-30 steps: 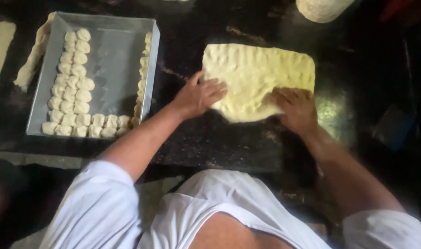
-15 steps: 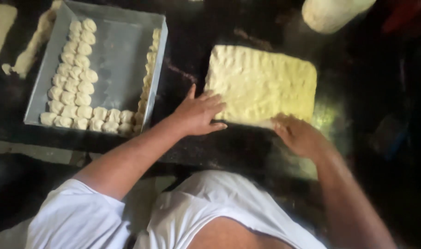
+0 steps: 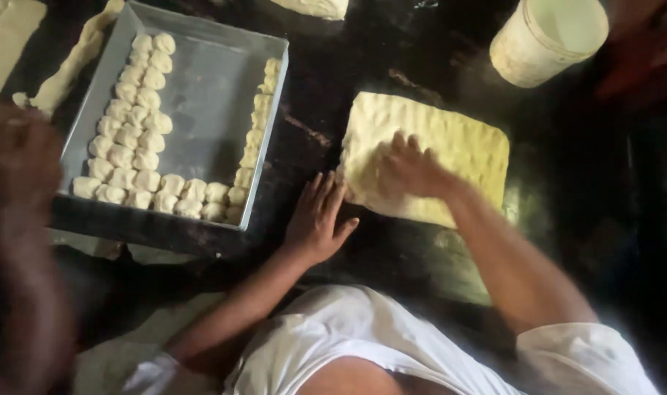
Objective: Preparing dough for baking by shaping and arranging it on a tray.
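Dough slab (image 3: 450, 150): I see it at 1 o'clock, long axis left-right.
Right hand (image 3: 410, 170): nearer, pressing it, fingers spread (nothing grasped).
Left hand (image 3: 317, 219): flat, released on the table (image 3: 392, 249).

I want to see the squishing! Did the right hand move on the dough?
Yes. The right hand slid from the dough slab's near right edge up onto its left middle, toward the tray.

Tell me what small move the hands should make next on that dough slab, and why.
Probably bring the left hand from the dark table onto the dough slab: only the right hand presses it, near its left side, and the slab's near-left edge lies beside the left fingers.
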